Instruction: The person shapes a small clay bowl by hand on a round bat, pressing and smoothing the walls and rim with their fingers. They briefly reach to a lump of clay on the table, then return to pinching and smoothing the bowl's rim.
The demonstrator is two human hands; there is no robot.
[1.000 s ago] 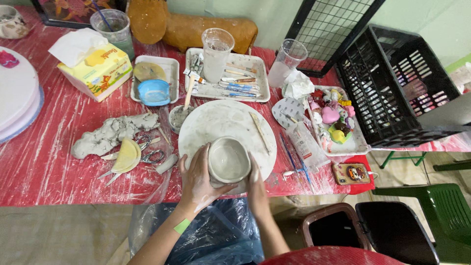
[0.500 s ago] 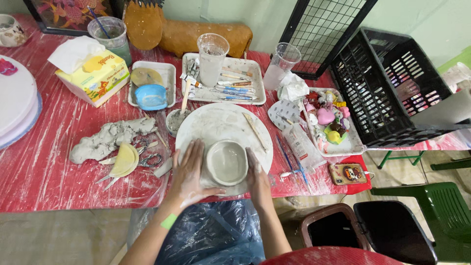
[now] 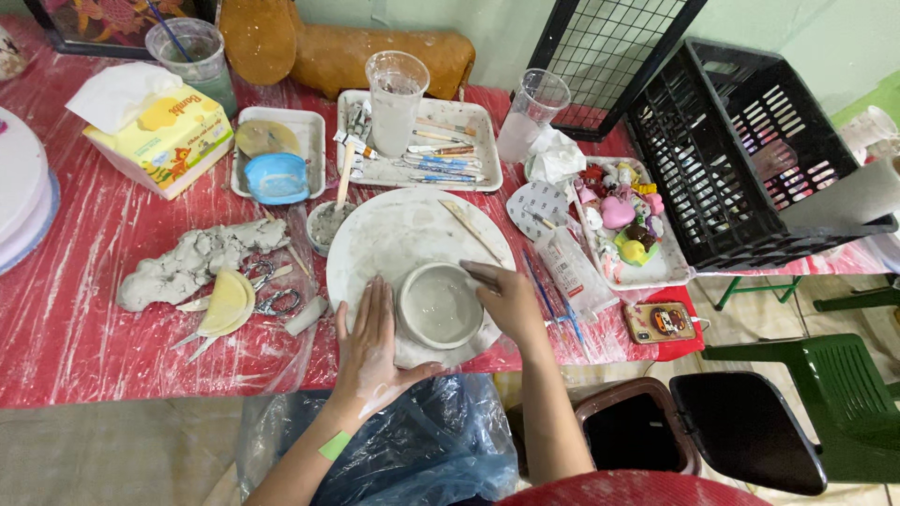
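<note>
Grey clay bowl [image 3: 440,305], shallow, round

A small grey clay bowl [image 3: 440,305] is sitting upright on the round white turntable board [image 3: 412,239], down at the board's six o'clock edge, its shallow hollow facing up and its thick rim looking smooth and damp. The board itself is lying flat on the red plastic-covered table, smeared all over with pale clay, with a thin wooden stick [image 3: 473,230] resting across it at about two o'clock.
</note>
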